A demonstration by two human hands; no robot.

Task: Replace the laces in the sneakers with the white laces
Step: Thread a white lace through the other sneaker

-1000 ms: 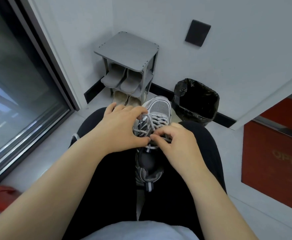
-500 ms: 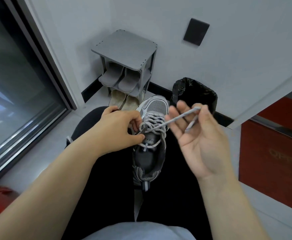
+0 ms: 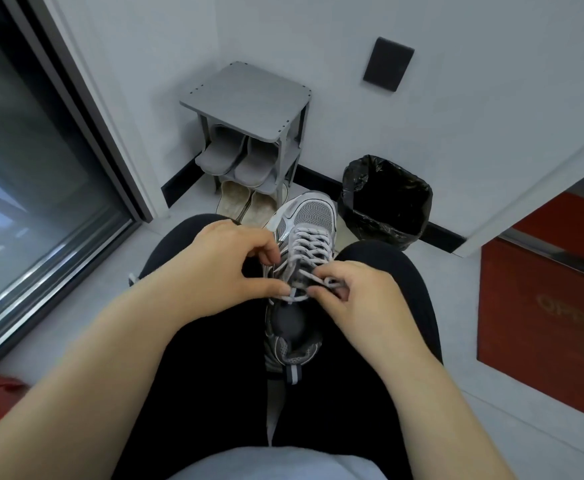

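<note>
Left hand (image 3: 226, 268), right hand (image 3: 358, 301): curled onto lace (image 3: 309, 251) (thumbs close)

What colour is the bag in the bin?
The bin bag is black, seen in the head view.

Home entryway, shoe rack (image 3: 245, 95) with slippers (image 3: 235, 157), bin (image 3: 387, 199)

One grey sneaker (image 3: 313, 216), one pale lace (image 3: 309, 242), two hands, a left hand (image 3: 224, 268) and a right hand (image 3: 356, 296), one grey shoe rack (image 3: 245, 98), two grey slippers (image 3: 221, 155), two beige slippers (image 3: 235, 202), one black-lined bin (image 3: 387, 199), one black wall plate (image 3: 388, 65), one red cabinet (image 3: 543, 306).
</note>
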